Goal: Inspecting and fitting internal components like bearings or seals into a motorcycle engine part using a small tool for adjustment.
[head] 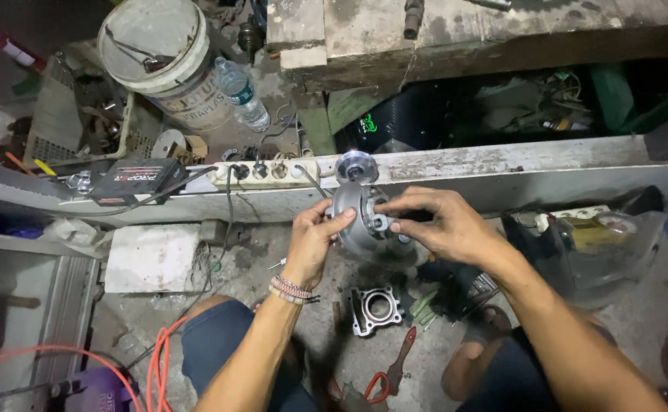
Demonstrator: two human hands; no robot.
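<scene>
My left hand (315, 235) grips the left side of a round grey metal engine part (357, 221), held up in front of me. My right hand (433, 223) holds the part's right side, fingertips on a small fitting at its middle. A round metal disc (356, 165) stands on the ledge just above the part. Below, on the floor between my knees, lies a square metal cylinder block (376, 308) with a round bore.
A white power strip (265, 172) and a black box (139, 180) sit on the long ledge (502, 179). A white bucket (162, 53) and plastic bottle (242, 93) stand behind. Orange cable (155, 358), red-handled pliers (387, 374) and a clear plastic bag (593, 244) lie around me.
</scene>
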